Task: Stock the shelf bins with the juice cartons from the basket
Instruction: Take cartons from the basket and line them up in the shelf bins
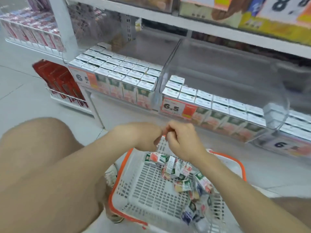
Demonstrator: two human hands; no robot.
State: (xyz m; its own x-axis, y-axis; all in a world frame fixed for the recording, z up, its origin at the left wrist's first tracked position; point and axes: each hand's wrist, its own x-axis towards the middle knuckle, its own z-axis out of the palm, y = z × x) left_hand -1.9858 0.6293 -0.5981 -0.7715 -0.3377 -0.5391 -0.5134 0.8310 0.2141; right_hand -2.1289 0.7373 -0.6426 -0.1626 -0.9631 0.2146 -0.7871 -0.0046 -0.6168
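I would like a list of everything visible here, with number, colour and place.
grey plastic basket with orange rim: one, grey and orange, on the floor, bottom centre.
small juice cartons: a dozen or so, white, red and green, loose in the basket's right side.
clear plastic shelf bins: three, transparent, low shelf, with rows of cartons inside.
price tags: three, white and orange, on the bin fronts.
red boxes: several, wire rack at left.
left hand and right hand: bare, meeting above the basket's far rim.
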